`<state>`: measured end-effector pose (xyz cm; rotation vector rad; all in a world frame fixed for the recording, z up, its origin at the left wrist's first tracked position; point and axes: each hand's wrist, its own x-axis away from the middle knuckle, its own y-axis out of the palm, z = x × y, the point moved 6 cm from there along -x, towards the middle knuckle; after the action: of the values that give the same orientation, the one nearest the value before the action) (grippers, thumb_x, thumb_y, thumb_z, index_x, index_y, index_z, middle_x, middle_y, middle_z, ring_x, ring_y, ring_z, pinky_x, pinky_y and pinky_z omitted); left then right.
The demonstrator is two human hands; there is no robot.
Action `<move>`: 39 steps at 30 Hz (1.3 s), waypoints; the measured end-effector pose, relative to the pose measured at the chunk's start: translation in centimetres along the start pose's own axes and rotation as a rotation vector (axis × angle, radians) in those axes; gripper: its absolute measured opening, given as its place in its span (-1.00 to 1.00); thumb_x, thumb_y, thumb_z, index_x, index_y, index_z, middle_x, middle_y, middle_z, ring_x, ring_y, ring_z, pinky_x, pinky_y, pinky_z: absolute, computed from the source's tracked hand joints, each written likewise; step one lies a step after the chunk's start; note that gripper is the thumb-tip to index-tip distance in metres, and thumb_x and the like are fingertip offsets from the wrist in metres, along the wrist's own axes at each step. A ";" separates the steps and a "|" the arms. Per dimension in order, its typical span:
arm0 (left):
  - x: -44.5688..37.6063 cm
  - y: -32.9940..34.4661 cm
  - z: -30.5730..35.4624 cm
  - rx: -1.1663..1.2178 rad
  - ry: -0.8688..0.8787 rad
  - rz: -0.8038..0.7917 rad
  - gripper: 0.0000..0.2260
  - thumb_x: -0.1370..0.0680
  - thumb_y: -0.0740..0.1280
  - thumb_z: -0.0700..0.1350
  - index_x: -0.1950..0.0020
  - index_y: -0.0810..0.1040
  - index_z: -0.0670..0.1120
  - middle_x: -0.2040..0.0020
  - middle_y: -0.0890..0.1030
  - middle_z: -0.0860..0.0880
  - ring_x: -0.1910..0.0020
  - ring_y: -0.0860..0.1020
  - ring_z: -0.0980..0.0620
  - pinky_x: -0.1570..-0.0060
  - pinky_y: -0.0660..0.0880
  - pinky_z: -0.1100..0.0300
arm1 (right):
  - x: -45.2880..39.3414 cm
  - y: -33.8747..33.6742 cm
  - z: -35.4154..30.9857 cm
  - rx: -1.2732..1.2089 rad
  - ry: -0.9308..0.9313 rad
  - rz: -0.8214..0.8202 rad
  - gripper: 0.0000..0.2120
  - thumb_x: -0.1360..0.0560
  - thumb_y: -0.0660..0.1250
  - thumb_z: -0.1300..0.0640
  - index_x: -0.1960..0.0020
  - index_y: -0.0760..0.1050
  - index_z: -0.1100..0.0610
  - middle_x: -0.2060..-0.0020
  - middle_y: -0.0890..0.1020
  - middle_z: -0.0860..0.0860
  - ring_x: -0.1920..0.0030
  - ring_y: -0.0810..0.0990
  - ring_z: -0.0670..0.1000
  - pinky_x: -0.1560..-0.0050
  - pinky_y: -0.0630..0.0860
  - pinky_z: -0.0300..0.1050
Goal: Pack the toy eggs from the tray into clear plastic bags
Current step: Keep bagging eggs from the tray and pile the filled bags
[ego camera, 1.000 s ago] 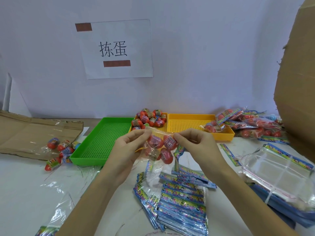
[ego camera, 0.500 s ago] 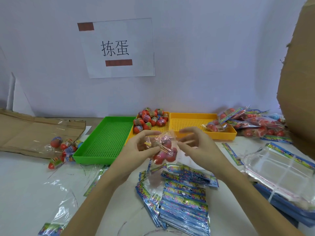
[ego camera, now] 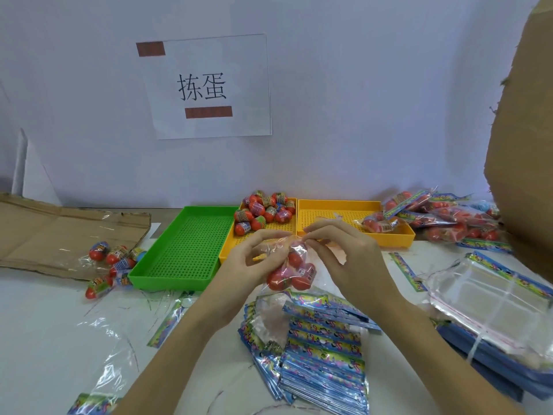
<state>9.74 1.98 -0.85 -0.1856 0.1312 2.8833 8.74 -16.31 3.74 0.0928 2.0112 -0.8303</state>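
Pinching bag [ego camera: 294,265] top — both fingers [ego camera: 311,238] curled.

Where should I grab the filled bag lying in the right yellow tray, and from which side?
Probably by its printed header strip, coming from above on the right. The filled bag leans over the yellow tray rim, header raised and flat; the egg end is rounded and slippery for fingers.

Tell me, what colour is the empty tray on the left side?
The empty tray is bright green with a perforated floor, seen best in the head view.
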 end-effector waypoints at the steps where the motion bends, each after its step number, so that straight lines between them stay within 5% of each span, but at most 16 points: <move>1: 0.1 0.0 0.1 -0.030 0.012 -0.007 -0.65 -0.53 0.56 0.04 -0.30 0.65 0.09 -0.13 0.70 -0.17 -0.09 0.73 -0.18 -0.04 0.68 0.03 | -0.1 -0.1 -0.1 0.013 -0.001 0.007 -0.84 -0.60 0.34 0.17 -0.05 0.67 0.21 -0.04 0.69 0.03 -0.07 0.64 -0.05 -0.23 0.49 -0.36; 5: 0.3 -0.2 0.5 -0.353 0.070 -0.037 -0.55 -0.56 0.55 -0.16 -0.34 0.58 0.24 -0.11 0.62 -0.02 0.01 0.70 -0.01 -0.11 0.67 0.09 | -0.3 -0.7 0.2 -0.024 0.070 0.048 -0.94 -0.61 0.38 0.23 -0.01 0.63 0.17 -0.07 0.69 -0.02 -0.05 0.64 -0.14 -0.17 0.46 -0.44; 8: 0.3 0.0 0.7 -0.392 0.093 -0.090 -0.48 -0.55 0.54 -0.24 -0.38 0.54 0.22 -0.06 0.62 0.01 0.15 0.59 0.12 0.02 0.64 0.21 | -0.1 -0.6 1.8 -0.224 0.355 0.046 -0.91 -0.64 0.37 0.22 0.02 0.63 0.12 0.19 0.70 -0.11 0.13 0.68 -0.10 0.07 0.58 -0.31; 13: 0.5 -0.1 0.4 -0.301 0.021 -0.144 -0.59 -0.59 0.51 -0.10 -0.40 0.56 0.18 -0.11 0.67 0.00 -0.06 0.66 -0.19 -0.09 0.65 0.02 | 1.3 0.5 3.9 -0.723 0.852 0.061 -0.86 -0.64 0.35 0.23 0.02 0.68 0.20 0.28 0.70 0.02 0.25 0.68 -0.01 0.16 0.63 -0.21; 16: 0.3 0.4 0.0 -0.181 -0.043 -0.088 -0.76 -0.59 0.47 0.10 -0.25 0.65 0.12 -0.07 0.73 -0.07 0.11 0.68 -0.01 0.03 0.61 0.19 | 1.0 0.4 3.9 -0.774 0.832 0.031 -0.86 -0.63 0.36 0.23 0.01 0.69 0.21 0.27 0.69 0.04 0.24 0.66 -0.02 0.13 0.64 -0.20; 20: 0.0 0.1 -0.2 -0.164 0.027 0.089 -0.81 -0.67 0.35 -0.09 -0.10 0.70 -0.17 -0.05 0.77 -0.09 -0.05 0.74 -0.03 -0.02 0.63 0.24 | 0.9 0.6 3.7 -0.857 0.811 -0.010 -0.79 -0.66 0.31 0.15 -0.01 0.69 0.21 0.23 0.70 0.06 0.18 0.67 0.04 0.09 0.65 -0.15; 23: -0.1 -0.7 -0.4 -0.081 0.011 0.181 -0.80 -0.67 0.36 -0.12 -0.08 0.73 -0.22 -0.04 0.77 -0.13 -0.06 0.73 -0.08 0.00 0.63 0.20 | 1.1 1.2 4.0 -0.967 0.926 0.009 -0.55 -0.67 0.19 -0.13 -0.11 0.67 0.21 0.13 0.74 0.11 0.11 0.73 0.07 0.08 0.66 -0.13; 26: -0.1 -1.4 -0.7 -0.004 -0.024 0.256 -0.80 -0.64 0.40 -0.10 -0.05 0.75 -0.21 0.00 0.76 -0.19 0.03 0.71 -0.10 0.00 0.59 0.07 | 1.1 1.7 4.0 -0.811 0.856 -0.154 -0.49 -0.50 0.34 -0.27 -0.13 0.66 0.16 0.08 0.76 0.08 0.04 0.75 0.07 0.04 0.67 -0.15; 29: -0.2 -1.5 -0.8 0.012 -0.032 0.256 -0.80 -0.61 0.42 -0.09 -0.02 0.76 -0.19 0.00 0.76 -0.18 0.03 0.72 -0.08 0.02 0.65 0.10 | 1.7 2.4 3.6 -0.634 0.750 -0.279 -0.76 -0.49 0.52 -0.06 -0.06 0.71 0.07 0.12 0.76 -0.01 0.07 0.75 -0.01 0.03 0.69 -0.15; 32: -0.3 -1.3 -0.9 0.015 -0.060 0.223 -0.77 -0.55 0.45 -0.02 -0.02 0.78 -0.16 -0.04 0.77 -0.14 -0.01 0.74 -0.09 -0.01 0.69 0.06 | 2.0 2.4 4.0 -0.614 0.755 -0.181 -0.96 -0.51 0.54 0.12 0.06 0.73 0.07 0.20 0.74 0.00 0.15 0.72 -0.02 0.10 0.68 -0.17; 39: -0.3 -2.0 -0.3 -0.015 -0.030 0.159 -0.80 -0.55 0.46 -0.03 -0.04 0.80 -0.11 0.09 0.72 -0.18 0.13 0.66 -0.04 0.06 0.66 0.16 | 2.0 1.7 5.0 -0.682 0.818 -0.165 -0.94 -0.59 0.43 0.20 0.01 0.67 0.18 0.18 0.74 0.09 0.13 0.72 0.04 0.10 0.65 -0.20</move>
<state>10.53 3.86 -1.23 -0.1405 0.1235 3.0445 11.96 -18.45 -0.43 -0.1532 3.0048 -0.1379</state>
